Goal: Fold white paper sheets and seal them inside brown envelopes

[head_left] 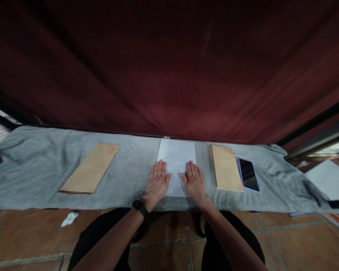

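Note:
A white sheet of paper (pixel 176 152) lies on the grey cloth straight in front of me. Flat on its left side rests my left hand (pixel 157 181), fingers stretched forward and thumb pointing inward. My right hand (pixel 194 183) lies the same way on the right side of the sheet. Both palms face down, and neither hand grips anything. To the left is a single brown envelope (pixel 92 167), set at a slant. A small stack of brown envelopes (pixel 227 167) sits to the right of my right hand.
A phone with a dark screen (pixel 248 174) lies beside the envelope stack. Grey cloth (pixel 132 165) covers the long narrow surface. Behind it hangs a dark red fabric (pixel 169 82). White paper (pixel 330 178) shows at the far right, and a white scrap (pixel 69 218) lies on the tiled floor.

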Motion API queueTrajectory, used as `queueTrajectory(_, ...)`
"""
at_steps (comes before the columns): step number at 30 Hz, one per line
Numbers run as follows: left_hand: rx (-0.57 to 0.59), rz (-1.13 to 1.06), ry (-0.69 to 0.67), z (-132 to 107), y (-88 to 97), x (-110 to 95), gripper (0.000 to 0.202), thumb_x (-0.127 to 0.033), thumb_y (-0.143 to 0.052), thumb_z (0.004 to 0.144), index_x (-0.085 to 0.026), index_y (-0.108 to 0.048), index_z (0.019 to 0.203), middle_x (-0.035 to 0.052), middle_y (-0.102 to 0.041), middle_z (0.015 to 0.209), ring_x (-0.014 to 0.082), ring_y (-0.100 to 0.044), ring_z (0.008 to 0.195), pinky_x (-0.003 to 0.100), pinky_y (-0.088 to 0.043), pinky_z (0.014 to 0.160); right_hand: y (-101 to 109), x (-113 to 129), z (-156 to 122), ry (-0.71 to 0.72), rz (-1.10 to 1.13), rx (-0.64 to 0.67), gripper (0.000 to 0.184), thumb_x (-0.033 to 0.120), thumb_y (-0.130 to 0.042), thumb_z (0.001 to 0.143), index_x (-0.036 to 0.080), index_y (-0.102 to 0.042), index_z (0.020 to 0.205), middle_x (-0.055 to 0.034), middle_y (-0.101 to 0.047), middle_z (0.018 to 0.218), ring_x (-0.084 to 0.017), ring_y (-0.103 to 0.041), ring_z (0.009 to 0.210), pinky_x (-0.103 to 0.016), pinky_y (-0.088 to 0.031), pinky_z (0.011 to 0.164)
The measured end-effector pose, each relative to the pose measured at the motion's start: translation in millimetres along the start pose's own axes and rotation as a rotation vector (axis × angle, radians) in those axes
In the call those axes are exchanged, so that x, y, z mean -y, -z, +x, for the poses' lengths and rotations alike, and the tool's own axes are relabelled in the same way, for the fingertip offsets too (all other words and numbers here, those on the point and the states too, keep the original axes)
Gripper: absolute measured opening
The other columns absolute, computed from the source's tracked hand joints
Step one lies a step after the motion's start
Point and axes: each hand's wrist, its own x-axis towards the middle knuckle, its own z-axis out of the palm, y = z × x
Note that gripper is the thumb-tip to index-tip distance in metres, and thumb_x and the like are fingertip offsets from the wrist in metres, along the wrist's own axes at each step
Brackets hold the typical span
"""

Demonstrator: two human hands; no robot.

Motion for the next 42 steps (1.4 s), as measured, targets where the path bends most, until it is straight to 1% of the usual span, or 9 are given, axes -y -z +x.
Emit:
queueTrajectory(8,-0.049,-0.021,0.078,-12,6.2,12,0.062,-0.037,-0.037,0.099,-0.004,-0.038,0.151,0.0217,-0.035,0.158,0.0316,-0.028,0.15,0.051,-0.022,0.123,8,-16,-11,-0.108,0.014,-0.008,0.063,0.045,-0.037,0.103,0.007,-0.036,0.154,-0.0182,-0.031,0.161,-0.034,-0.03,0.149,-0.053,-0.022,0.122)
queueTrajectory(12,-0.072,-0.011,0.074,-8,14.2,14,0.06,-0.035,-0.035,0.099,-0.003,-0.039,0.151,0.0225,-0.036,0.158,0.0324,-0.029,0.15,0.053,-0.021,0.123,16,-14,-1,-0.121,0.044,-0.034,0.062,0.043,-0.033,0.104,0.007,-0.037,0.153,-0.0177,-0.03,0.161,-0.032,-0.026,0.151,-0.053,-0.02,0.123)
queueTrajectory(17,-0.029,-0.046,-0.134,32,17.8,-12,0.059,-0.031,-0.03,0.101,-0.006,-0.031,0.154,0.018,-0.032,0.161,0.026,-0.023,0.152,0.046,-0.025,0.124,23,2,42,-0.005,0.197,-0.019,0.061,0.044,-0.017,0.106,0.011,-0.035,0.155,-0.0129,-0.034,0.161,-0.025,-0.026,0.152,-0.049,-0.025,0.123)
queueTrajectory(19,0.041,-0.04,-0.248,53,10.9,-24,0.056,-0.026,-0.029,0.101,-0.005,-0.033,0.153,0.0176,-0.033,0.161,0.0241,-0.023,0.152,0.043,-0.025,0.124,18,10,58,0.023,0.266,0.0,0.063,0.044,-0.012,0.107,0.011,-0.037,0.154,-0.0125,-0.037,0.16,-0.022,-0.029,0.151,-0.047,-0.028,0.123)
queueTrajectory(21,0.135,0.004,-0.294,70,0.1,-31,0.055,-0.02,-0.03,0.1,-0.002,-0.034,0.152,0.0205,-0.035,0.159,0.0243,-0.027,0.151,0.042,-0.026,0.123,8,17,69,0.054,0.296,0.034,0.064,0.045,-0.01,0.107,0.011,-0.038,0.153,-0.0126,-0.04,0.158,-0.021,-0.031,0.149,-0.045,-0.029,0.122)
queueTrajectory(24,0.195,0.078,-0.267,83,-15.5,-26,0.056,-0.019,-0.033,0.099,-0.001,-0.035,0.151,0.0219,-0.034,0.159,0.0255,-0.029,0.15,0.044,-0.026,0.123,-10,23,75,0.076,0.25,0.076,0.063,0.045,-0.012,0.107,0.01,-0.039,0.153,-0.0132,-0.043,0.156,-0.021,-0.035,0.148,-0.044,-0.03,0.122)
queueTrajectory(29,0.157,0.146,-0.174,84,-22.5,-6,0.057,-0.021,-0.028,0.1,-0.004,-0.032,0.154,0.0169,-0.03,0.162,0.0244,-0.02,0.153,0.043,-0.02,0.125,-27,19,75,0.081,0.033,0.044,0.058,0.041,-0.02,0.107,0.01,-0.042,0.151,-0.0145,-0.044,0.155,-0.025,-0.036,0.147,-0.047,-0.025,0.122)
queueTrajectory(35,0.098,0.191,0.002,85,-17.5,14,0.059,-0.029,-0.027,0.102,-0.003,-0.03,0.155,0.017,-0.03,0.162,0.0243,-0.023,0.152,0.042,-0.018,0.126,-28,-4,74,0.008,-0.147,-0.016,0.059,0.041,-0.029,0.106,0.006,-0.038,0.153,-0.0187,-0.041,0.156,-0.028,-0.038,0.145,-0.046,-0.027,0.119)
queueTrajectory(42,0.067,0.211,0.084,82,-10.8,30,0.059,-0.029,-0.032,0.1,-0.003,-0.034,0.153,0.017,-0.032,0.161,0.0259,-0.025,0.152,0.043,-0.02,0.125,-22,-29,75,-0.097,-0.255,-0.078,0.057,0.039,-0.033,0.105,0.004,-0.043,0.149,-0.0216,-0.046,0.151,-0.031,-0.044,0.141,-0.049,-0.032,0.115)
